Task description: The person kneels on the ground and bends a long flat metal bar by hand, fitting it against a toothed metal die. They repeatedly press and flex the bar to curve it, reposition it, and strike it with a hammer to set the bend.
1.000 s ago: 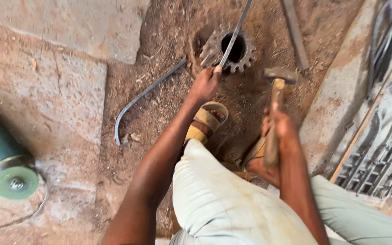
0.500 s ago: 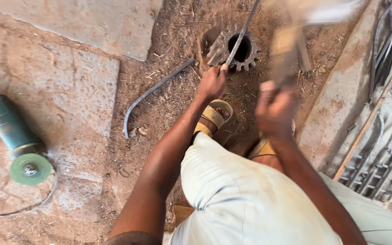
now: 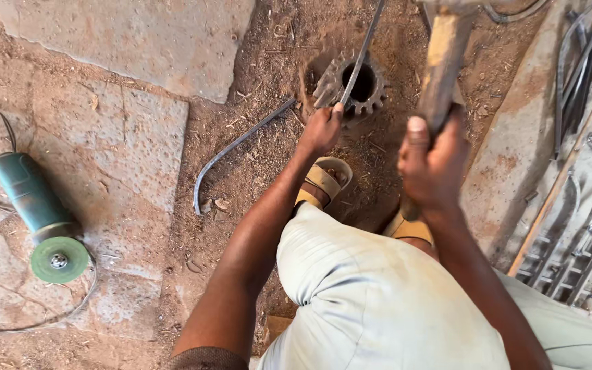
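With the right hand [image 3: 433, 161] clenched on the raised hammer handle [image 3: 443, 65] and the left hand [image 3: 320, 130] pinching the thin metal rod [image 3: 361, 58] across the toothed gear [image 3: 351, 85] just beyond its knuckles, 1 off-line swing could strike those fingers.

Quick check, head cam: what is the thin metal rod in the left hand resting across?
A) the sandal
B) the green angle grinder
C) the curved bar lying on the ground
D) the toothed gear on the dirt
D: the left hand holds the thin rod so that it lies across the toothed gear, while the right hand grips a wooden hammer handle raised above; the green angle grinder lies far off on the stone.
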The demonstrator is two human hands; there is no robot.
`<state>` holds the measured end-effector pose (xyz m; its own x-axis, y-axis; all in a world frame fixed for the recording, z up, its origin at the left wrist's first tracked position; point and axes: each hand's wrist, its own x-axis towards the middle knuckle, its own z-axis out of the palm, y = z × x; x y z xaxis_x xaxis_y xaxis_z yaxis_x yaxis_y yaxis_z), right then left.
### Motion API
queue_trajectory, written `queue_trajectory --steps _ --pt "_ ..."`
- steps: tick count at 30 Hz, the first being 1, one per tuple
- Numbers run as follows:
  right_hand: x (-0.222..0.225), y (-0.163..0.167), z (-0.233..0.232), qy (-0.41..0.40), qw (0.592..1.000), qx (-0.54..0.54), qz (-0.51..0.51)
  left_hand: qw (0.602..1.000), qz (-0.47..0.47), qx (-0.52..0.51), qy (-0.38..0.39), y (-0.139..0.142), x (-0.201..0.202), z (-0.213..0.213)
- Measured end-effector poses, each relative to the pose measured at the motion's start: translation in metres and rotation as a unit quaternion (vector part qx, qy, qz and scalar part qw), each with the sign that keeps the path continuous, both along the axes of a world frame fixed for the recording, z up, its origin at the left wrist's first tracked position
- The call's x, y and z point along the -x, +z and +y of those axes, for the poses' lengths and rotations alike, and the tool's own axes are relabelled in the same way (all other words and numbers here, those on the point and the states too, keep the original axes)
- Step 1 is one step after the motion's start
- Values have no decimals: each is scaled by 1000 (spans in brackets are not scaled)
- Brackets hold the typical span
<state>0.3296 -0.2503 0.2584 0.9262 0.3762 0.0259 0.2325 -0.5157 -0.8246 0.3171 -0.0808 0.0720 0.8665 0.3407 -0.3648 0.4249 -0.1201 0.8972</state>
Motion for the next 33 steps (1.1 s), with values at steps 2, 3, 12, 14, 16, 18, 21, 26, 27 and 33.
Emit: queue_trajectory --steps 2,3,12,14,16,18,21,26,27,33 --pt "-3 -22 9 10 979 121 -165 1000 -10 -22 5 4 1 -2" --pt "-6 -31 11 25 982 150 -111 999 -16 -40 10 5 1 -2" --pt "10 -71 -36 -133 936 -90 312 998 -13 -61 20 -13 -4 -1" --pt "21 -98 -47 -175 926 -152 296 998 -11 -62 18 -15 -4 -5" --pt "27 -135 -54 -232 909 -175 299 999 -11 -50 15 -18 -1 -8" --pt "32 -172 -66 -274 882 -172 343 994 -46 -96 34 -10 5 -9" --pt "39 -209 -89 -301 859 -105 400 992 -40 -113 37 10 15 -4" --pt "36 -199 -75 -179 948 250 -85 984 -62 -163 34 48 18 14" --pt "29 -185 -59 -155 959 202 -123 977 -90 -184 52 54 19 19" --pt "-63 -75 49 115 926 176 -313 985 -122 66 99 65 107 60"
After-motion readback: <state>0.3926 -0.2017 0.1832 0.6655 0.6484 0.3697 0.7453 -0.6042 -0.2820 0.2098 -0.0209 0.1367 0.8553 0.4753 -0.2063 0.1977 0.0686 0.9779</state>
